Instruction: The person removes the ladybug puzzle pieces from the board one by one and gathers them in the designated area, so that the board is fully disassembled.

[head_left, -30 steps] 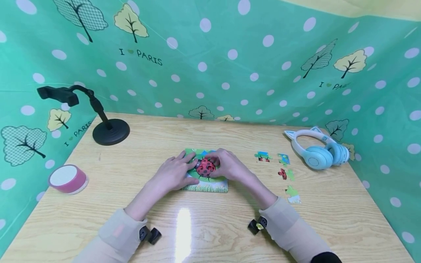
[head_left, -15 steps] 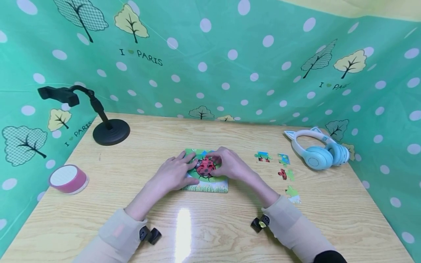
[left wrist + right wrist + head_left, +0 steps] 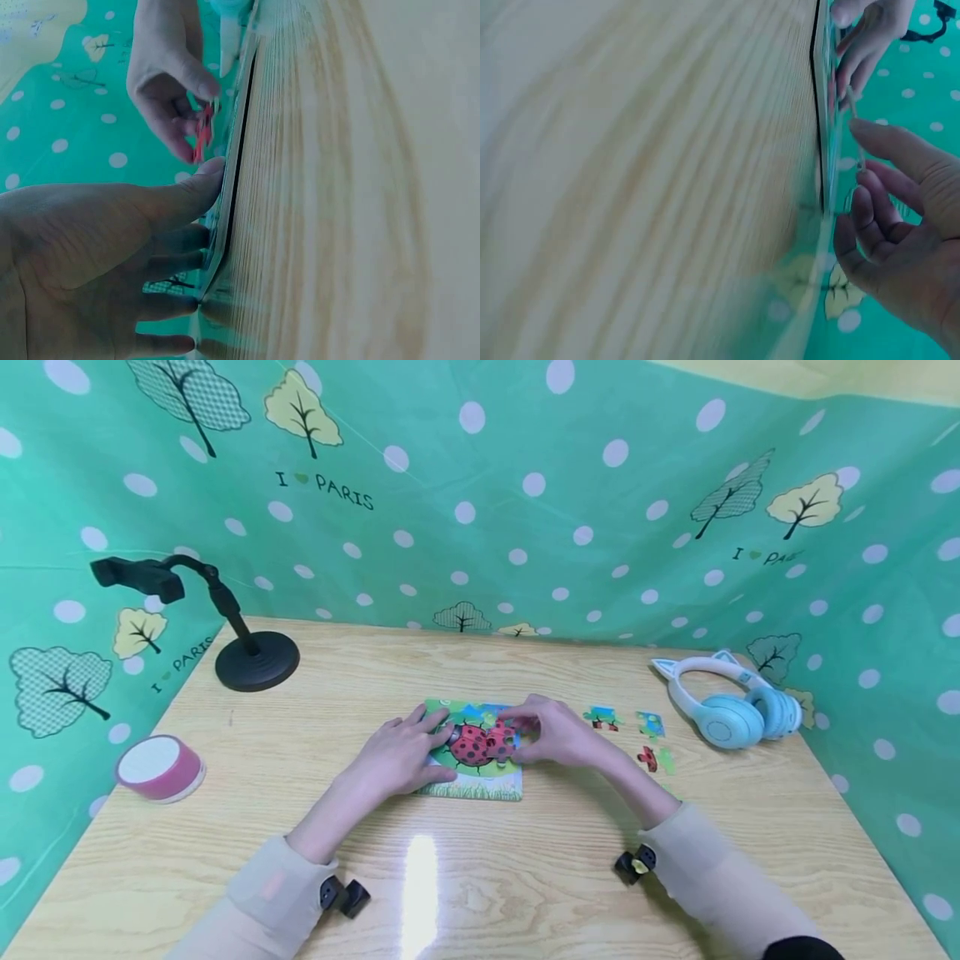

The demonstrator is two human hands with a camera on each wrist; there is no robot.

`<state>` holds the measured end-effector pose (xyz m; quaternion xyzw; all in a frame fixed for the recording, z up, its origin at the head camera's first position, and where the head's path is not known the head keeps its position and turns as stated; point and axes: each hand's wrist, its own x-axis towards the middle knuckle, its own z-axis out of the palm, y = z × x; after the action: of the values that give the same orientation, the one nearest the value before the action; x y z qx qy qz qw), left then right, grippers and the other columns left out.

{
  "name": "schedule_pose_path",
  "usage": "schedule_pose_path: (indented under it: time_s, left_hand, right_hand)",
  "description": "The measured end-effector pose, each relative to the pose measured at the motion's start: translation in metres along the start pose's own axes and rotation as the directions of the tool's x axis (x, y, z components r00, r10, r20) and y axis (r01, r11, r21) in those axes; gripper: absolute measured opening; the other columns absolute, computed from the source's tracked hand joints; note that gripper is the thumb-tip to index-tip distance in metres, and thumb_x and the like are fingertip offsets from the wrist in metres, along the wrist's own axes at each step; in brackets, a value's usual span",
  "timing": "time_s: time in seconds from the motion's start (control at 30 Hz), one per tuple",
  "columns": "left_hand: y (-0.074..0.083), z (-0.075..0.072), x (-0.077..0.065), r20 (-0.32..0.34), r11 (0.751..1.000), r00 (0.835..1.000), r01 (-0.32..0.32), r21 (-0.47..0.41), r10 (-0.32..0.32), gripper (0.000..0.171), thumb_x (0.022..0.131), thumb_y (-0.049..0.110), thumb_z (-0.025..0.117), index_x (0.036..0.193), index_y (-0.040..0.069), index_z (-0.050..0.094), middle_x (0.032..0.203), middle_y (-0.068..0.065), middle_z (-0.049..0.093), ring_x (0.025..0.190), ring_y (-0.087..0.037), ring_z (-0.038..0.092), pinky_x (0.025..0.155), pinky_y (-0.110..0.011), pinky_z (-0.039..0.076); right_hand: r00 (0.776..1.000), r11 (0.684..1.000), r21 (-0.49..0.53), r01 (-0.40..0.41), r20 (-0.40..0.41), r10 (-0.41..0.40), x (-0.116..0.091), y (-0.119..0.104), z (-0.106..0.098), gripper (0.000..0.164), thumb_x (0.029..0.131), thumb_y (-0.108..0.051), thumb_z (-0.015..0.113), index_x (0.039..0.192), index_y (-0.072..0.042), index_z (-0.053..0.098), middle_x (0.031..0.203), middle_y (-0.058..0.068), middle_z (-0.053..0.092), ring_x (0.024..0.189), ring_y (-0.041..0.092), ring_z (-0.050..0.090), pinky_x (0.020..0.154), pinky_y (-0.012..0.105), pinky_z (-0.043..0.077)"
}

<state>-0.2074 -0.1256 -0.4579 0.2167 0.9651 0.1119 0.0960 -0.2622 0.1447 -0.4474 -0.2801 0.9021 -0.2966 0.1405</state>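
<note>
Right hand (image 3: 558, 732) moved rightward; pinches one puzzle piece (image 3: 501, 741); one puzzle (image 3: 472, 787) beneath

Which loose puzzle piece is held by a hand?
The red, black-spotted piece, pinched by the right hand; the other visible loose pieces lie on the table.

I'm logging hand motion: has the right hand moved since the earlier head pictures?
Yes. In the head view, the right hand has shifted rightward, nearer the blue headphones, pinching a red puzzle piece.
</note>
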Motion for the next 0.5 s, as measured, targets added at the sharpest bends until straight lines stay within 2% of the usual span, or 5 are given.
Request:
schedule_pose_path:
  time_s: [0.23,0.5]
  left_hand:
    - [0.001,0.001,0.0,-0.003,1.0,1.0,0.004,-0.002,-0.004,0.081,0.089,0.058,0.071,0.154,0.015,0.048,0.17,-0.012,0.03,0.157,-0.044,0.025,0.122,-0.065,0.032]
    - [0.001,0.002,0.0,-0.005,1.0,1.0,-0.001,0.007,0.001,0.079,0.091,0.057,0.07,0.154,0.016,0.047,0.17,-0.012,0.03,0.157,-0.044,0.026,0.122,-0.065,0.034]
  right_hand:
    - [1.0,1.0,0.008,-0.009,0.0,0.009,-0.019,0.025,-0.017,0.063,0.077,-0.02,0.09,0.136,-0.013,0.068,0.106,0.002,0.067,0.098,0.016,0.061,0.088,0.034,0.057]
    - [0.998,0.999,-0.042,-0.01,-0.054,0.008,-0.042,0.049,-0.036,0.064,0.075,-0.023,0.091,0.135,-0.015,0.069,0.102,0.0,0.068,0.096,0.015,0.063,0.084,0.03,0.058]
